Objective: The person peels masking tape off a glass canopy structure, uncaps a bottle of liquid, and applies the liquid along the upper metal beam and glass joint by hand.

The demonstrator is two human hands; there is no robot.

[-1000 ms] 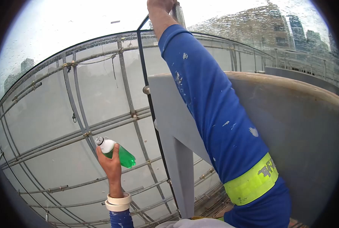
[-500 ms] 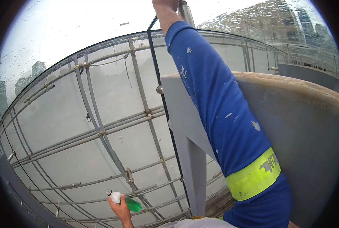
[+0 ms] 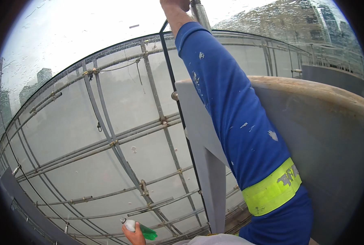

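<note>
At the bottom, my left hand [image 3: 135, 235] is wrapped round a clear plastic bottle [image 3: 149, 233] of green liquid with a white upper part and a grey cap. The bottle lies tilted, cap end to the upper left. My right arm, in a blue paint-spotted sleeve [image 3: 235, 102] with a yellow-green band [image 3: 271, 187], stretches up across the view. My right hand [image 3: 175, 5] is cut off by the top edge, so its fingers are mostly hidden. Close beside it is a grey metal cylinder [image 3: 200, 16]; whether the hand touches it I cannot tell.
Wet glass panels [image 3: 80, 36] stand ahead, with a dark vertical edge [image 3: 172, 73] and a round fitting [image 3: 174, 96]. Behind them runs metal scaffolding [image 3: 120, 141] before pale sheeting. A grey curved wall [image 3: 325, 134] with a worn brown top rises at the right. Buildings [image 3: 44, 74] show beyond.
My left hand and the bottle have moved down and slightly right. My right hand has shifted a little left. The background has slid slightly right in view.
</note>
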